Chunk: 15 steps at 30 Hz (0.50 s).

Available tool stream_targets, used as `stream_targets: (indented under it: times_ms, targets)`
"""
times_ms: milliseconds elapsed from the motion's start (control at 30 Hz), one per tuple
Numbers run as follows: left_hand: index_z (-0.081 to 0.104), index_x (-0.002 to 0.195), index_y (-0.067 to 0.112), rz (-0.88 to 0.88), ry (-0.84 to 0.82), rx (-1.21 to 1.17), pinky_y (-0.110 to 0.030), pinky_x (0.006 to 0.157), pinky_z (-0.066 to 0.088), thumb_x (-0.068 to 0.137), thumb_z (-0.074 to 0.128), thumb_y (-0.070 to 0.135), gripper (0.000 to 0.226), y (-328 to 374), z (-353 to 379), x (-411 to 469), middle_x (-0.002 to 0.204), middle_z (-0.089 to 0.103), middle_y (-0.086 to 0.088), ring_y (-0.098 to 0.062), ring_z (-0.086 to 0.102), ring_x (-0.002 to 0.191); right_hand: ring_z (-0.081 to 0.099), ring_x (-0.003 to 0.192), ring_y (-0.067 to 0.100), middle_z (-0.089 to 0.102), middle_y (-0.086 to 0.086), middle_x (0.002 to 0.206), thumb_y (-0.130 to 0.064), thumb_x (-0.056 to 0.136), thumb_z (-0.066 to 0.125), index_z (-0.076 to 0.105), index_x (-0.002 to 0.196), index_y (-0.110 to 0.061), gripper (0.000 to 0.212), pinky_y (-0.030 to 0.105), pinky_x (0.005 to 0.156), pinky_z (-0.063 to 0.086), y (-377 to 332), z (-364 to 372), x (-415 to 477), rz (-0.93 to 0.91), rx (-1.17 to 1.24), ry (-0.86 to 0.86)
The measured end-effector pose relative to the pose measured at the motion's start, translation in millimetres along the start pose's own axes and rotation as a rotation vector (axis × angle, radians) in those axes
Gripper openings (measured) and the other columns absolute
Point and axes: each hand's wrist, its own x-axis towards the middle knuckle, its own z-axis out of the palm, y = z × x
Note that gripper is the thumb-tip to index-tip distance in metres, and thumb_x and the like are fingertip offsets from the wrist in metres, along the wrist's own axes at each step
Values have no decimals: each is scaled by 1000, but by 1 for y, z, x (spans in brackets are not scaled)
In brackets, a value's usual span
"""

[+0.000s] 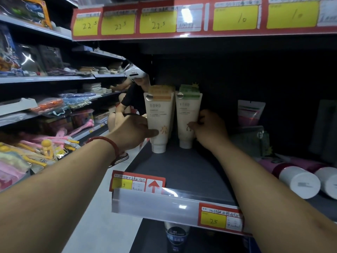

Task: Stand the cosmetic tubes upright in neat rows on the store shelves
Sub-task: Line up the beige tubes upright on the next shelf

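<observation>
Tubes are standing cap-down near the back of the dark shelf (178, 172), side by side; we are holding the orange-topped tube (159, 121) in our left hand (135, 131), its grip closing around the lower left side; our right hand (209, 129) is gripping the green-topped tube (187, 119) from the right, fingers (193, 125) curling onto its front; two pink tubes (299, 178) with white caps are lying on their sides at the shelf's right.

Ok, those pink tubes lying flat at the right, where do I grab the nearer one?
Grip the pink tube around its white cap, coming from the front: it lies on its side, cap toward the shelf edge, body pointing into the shelf.
</observation>
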Motion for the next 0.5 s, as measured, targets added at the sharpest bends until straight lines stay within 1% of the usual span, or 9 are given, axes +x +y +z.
stream_targets:
  times_ms: [67,167,233,267,300,367,433,467,500]
  targets:
    - [75,115,9,9,17,0,-26,85,46,91,72,18,25,-3,0,-1,106,72,-3,-4,56,74,60,97,18,62,1,111,-25,92,65,52,100,-23,15,34,80,53,0,1,1,9,0,-1]
    - [72,110,8,-5,37,-66,-21,64,52,92,71,15,20,-2,1,-4,92,73,-5,-14,63,71,63,99,21,63,2,112,-26,92,65,52,99,-23,15,40,84,56,0,3,1,17,0,2]
    - [70,109,8,-10,26,-126,-11,50,47,89,73,10,20,-3,2,-5,87,71,2,-10,65,70,65,96,22,64,2,112,-26,92,65,52,98,-24,15,42,83,57,0,4,2,19,3,6]
    - [71,111,9,-6,21,-137,-9,48,45,88,75,10,24,-3,3,-6,89,71,5,-7,65,71,66,95,23,64,2,111,-27,92,65,52,98,-24,15,44,83,58,1,5,2,19,6,7]
    - [71,112,8,-1,20,-128,-9,48,45,86,77,11,26,-3,3,-7,94,72,4,-7,67,74,66,94,23,64,2,111,-27,92,66,52,98,-24,15,44,82,58,1,6,2,20,11,8]
    - [70,118,4,-1,41,-108,-8,45,45,86,77,11,34,-5,4,-7,105,74,-5,-15,70,84,67,93,23,64,1,110,-28,91,66,53,98,-25,16,45,82,58,1,7,2,18,19,9]
    - [69,120,3,-16,53,-102,-8,46,45,87,75,10,35,-4,6,-8,107,73,-8,-22,70,89,67,93,24,64,1,110,-29,91,67,53,99,-25,17,46,82,58,1,8,1,13,10,15]
    - [69,120,4,-21,55,-97,-10,52,48,88,75,11,34,-5,7,-9,107,73,-9,-24,70,90,67,93,24,65,2,110,-30,91,67,53,99,-25,17,46,82,58,1,8,1,11,3,17]
    - [70,120,6,-25,54,-85,-15,63,53,88,76,14,33,-3,7,-10,109,73,-9,-26,70,94,67,93,24,65,2,110,-31,91,67,53,99,-25,17,46,82,58,1,8,1,11,-7,19]
